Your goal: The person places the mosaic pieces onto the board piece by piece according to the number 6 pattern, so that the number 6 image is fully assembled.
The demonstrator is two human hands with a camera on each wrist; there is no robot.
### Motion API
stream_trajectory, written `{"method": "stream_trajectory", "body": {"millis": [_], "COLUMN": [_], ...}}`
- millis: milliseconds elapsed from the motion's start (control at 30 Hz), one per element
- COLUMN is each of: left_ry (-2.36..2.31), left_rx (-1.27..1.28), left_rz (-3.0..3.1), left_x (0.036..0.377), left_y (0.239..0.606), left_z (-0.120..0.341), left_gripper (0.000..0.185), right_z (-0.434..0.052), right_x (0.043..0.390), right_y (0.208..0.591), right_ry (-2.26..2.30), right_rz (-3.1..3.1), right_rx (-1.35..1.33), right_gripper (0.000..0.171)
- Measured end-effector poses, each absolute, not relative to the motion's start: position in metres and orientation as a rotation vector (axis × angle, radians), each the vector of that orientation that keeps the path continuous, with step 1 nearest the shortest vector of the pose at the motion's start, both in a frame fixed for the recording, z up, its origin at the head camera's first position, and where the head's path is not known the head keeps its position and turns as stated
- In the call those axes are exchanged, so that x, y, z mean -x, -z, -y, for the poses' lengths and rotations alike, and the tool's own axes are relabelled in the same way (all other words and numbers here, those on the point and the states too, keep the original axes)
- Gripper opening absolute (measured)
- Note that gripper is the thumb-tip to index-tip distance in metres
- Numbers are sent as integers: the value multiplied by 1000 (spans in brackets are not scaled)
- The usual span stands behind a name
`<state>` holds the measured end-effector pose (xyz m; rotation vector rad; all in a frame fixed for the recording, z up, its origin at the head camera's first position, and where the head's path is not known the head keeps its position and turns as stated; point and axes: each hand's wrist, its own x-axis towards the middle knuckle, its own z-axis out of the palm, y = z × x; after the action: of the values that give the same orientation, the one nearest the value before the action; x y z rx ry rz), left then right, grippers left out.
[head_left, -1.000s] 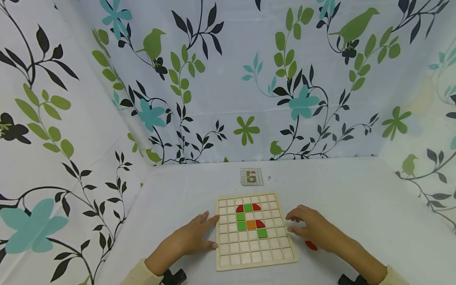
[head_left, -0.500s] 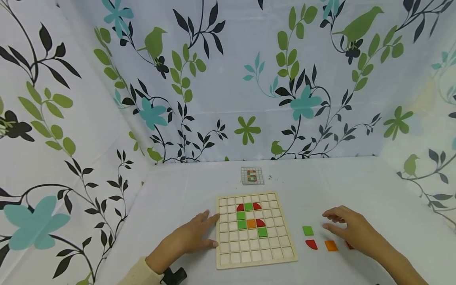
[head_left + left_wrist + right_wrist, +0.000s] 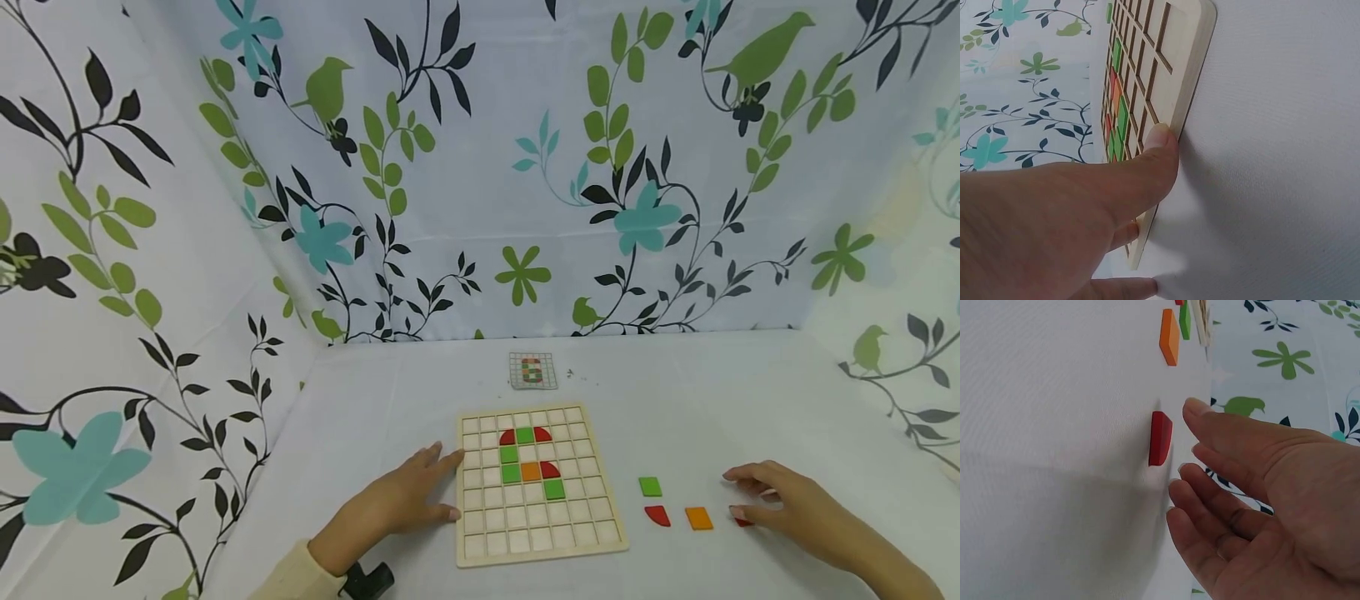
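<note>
Left hand (image 3: 390, 500) rests ungripped on the wooden board (image 3: 517, 521), bottom middle; right hand (image 3: 798, 510), bottom right, hovers empty, fingers loose, by a red piece (image 3: 1160, 439).

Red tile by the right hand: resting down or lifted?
Resting on the white tabletop: the right wrist view shows the red tile there, with a gap to the right hand.

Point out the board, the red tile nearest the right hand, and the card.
Board (image 3: 536, 517): head view, on a bare square below the tiles.
Red tile (image 3: 1159, 439): right wrist view, middle of its visible surface.
Card (image 3: 532, 372): head view, on its printed pattern.
</note>
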<state>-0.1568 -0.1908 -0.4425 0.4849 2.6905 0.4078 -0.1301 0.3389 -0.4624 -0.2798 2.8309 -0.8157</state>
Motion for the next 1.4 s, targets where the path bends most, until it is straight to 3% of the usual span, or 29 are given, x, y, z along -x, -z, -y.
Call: {"method": "stream_trajectory", "body": {"millis": [167,333,533,767,1400], "left_ry": [-403,-406,-402,-393,-409], "left_rx": [-480,-479,-501,-499,-517], "left_rz": [-2694,-2697,-2711,-2715,-2725], "left_x": [156,155,155,156,154], "left_y": [442,443,444,443,443], "left_z": [191,191,191,190,192], "left_gripper": [84,84,84,83,83], "right_z": [-347,-352,-356,-355,-352], "right_x": [130,129,124,121,121], "right_y": [467,475,482,484,487], "right_ry": [847,899,919,891,951], "right_rz": [-2730,-2693,-2764,-2821,-2781], "right_rx": [232,228,415,462,315], "right_gripper": [58,49,36,31,27]}}
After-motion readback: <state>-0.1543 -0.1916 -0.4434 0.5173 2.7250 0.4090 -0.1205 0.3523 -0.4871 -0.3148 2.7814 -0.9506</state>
